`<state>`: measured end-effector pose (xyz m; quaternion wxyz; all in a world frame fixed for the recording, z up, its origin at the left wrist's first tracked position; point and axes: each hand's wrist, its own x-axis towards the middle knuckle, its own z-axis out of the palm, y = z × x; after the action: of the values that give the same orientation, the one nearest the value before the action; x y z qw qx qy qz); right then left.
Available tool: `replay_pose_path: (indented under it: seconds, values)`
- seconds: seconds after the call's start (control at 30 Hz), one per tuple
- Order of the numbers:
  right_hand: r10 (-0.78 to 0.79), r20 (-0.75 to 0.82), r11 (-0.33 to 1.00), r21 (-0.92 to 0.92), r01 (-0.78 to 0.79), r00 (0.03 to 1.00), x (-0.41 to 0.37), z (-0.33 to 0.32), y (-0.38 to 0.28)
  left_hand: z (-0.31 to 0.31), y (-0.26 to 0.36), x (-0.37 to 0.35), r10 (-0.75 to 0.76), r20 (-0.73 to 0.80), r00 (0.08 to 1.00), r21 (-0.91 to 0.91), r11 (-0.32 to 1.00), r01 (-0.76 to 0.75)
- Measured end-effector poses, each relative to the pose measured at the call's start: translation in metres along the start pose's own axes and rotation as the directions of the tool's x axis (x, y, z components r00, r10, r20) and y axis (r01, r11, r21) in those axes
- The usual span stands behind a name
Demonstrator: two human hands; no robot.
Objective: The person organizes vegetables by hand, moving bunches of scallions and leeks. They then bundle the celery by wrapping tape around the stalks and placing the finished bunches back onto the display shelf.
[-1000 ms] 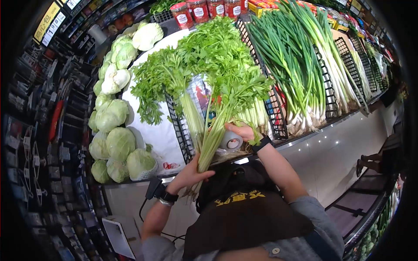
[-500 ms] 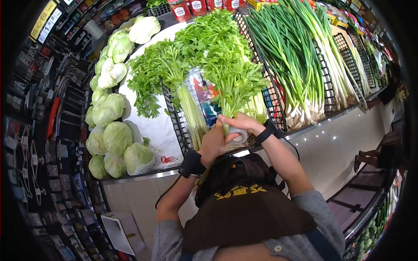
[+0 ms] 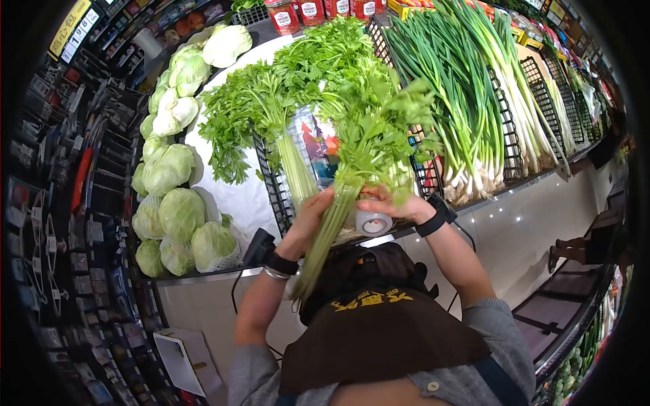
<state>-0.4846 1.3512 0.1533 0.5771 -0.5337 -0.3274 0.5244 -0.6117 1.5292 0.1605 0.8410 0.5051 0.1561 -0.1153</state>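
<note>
A leafy celery bunch slants across the front edge of the display, its leaves up and its stalk ends toward my apron. My left hand is closed around the stalks from the left. Close on the right side, my right hand curls over a white roll of tape, its thumb near the celery stalks; leaves partly cover the fingers. Another celery bunch lies behind my left hand, beside a colourful printed package. More celery is heaped farther back.
Cabbages are stacked along the left on a white surface. Black mesh dividers separate the sections. Green onions lie to the right, and red-lidded jars stand at the back. Another person's legs show at far right.
The held celery has swung out, its stalk ends now reaching over my apron. My hands have moved farther apart, and the tape roll has turned and shifted slightly toward me.
</note>
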Motion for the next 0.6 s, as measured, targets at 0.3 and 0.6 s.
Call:
replay_pose_path:
  seconds: [0.3,0.6]
  values:
    - [-0.275,0.142,0.945,0.224,0.24,0.951,0.011,0.032,0.014,0.028,0.004,-0.033,-0.107,0.241,0.965,-0.35,0.918,0.189]
    - [-0.073,-0.275,0.992,-0.118,0.042,0.959,0.011,0.033,0.021,-0.005,-0.015,-0.024,0.044,-0.238,0.97,0.34,0.94,0.041]
